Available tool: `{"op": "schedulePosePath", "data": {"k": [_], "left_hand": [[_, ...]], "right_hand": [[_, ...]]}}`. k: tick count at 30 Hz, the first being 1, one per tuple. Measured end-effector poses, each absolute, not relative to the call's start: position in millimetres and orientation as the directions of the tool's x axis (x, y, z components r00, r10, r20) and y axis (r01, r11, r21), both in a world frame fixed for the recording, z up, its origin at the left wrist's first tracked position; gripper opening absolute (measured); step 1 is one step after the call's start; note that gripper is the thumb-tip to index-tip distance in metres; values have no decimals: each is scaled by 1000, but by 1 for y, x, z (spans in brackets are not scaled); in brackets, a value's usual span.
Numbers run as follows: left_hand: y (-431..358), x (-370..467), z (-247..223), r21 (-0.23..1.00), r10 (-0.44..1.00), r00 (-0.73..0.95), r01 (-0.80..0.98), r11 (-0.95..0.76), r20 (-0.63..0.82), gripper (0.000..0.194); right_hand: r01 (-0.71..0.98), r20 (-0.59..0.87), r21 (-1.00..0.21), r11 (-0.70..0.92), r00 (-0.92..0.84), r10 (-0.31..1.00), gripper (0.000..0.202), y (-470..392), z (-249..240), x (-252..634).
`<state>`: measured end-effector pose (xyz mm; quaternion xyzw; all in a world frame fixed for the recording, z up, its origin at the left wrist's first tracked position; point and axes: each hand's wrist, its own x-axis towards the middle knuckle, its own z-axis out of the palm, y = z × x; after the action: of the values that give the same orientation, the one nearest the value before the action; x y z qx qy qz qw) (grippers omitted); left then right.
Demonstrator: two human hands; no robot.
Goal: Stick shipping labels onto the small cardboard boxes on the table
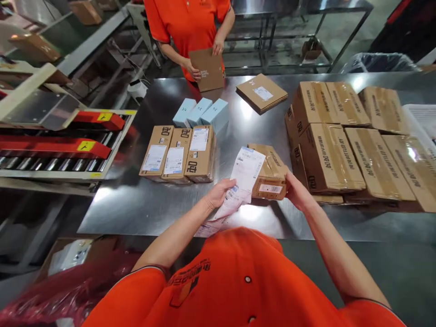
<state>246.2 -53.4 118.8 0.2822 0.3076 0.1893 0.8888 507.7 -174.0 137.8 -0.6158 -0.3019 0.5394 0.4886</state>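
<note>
My left hand [220,192] is closed on a strip of printed shipping labels [245,170], whose lower end trails down to the table's near edge. The strip's upper part overlaps the left side of a small brown cardboard box [270,170]. My right hand [298,190] grips that box at its right end, fingers partly hidden behind it. A white barcode sticker [270,188] shows on the box's near side. To the left stand three labelled cardboard boxes [173,154] side by side, with three light blue boxes [200,111] behind them.
Stacked taped cartons [340,156] fill the right of the metal table [126,204]. A pile of flat cardboard [262,93] lies at the back. Across the table a co-worker [189,27] holds a flattened carton [208,70]. A roller conveyor [64,152] runs at left.
</note>
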Motion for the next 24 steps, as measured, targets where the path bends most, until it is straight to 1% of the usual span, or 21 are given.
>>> {"op": "schedulePosePath", "data": {"k": [2, 5, 8, 12, 22, 24], "left_hand": [[-43, 249, 139, 626, 535, 765, -227, 746, -358, 23], [-37, 251, 154, 635, 546, 767, -242, 733, -338, 22], [-37, 249, 158, 637, 589, 732, -281, 718, -342, 21], [-37, 248, 159, 645, 631, 691, -308, 699, -354, 17], [-27, 253, 161, 698, 651, 677, -281, 659, -342, 21], [-29, 252, 160, 689, 650, 678, -289, 665, -343, 22]], "right_hand": [[-218, -461, -884, -413, 267, 846, 65, -153, 162, 520], [-219, -536, -844, -490, 305, 787, 58, -128, 184, 524], [-149, -528, -849, -507, 306, 792, 55, -112, 193, 518], [-85, -531, -843, -531, 289, 797, 65, -102, 198, 516], [-114, -537, -841, -528, 296, 790, 62, -96, 201, 517], [-114, -511, -857, -502, 315, 800, 59, -94, 198, 518]]}}
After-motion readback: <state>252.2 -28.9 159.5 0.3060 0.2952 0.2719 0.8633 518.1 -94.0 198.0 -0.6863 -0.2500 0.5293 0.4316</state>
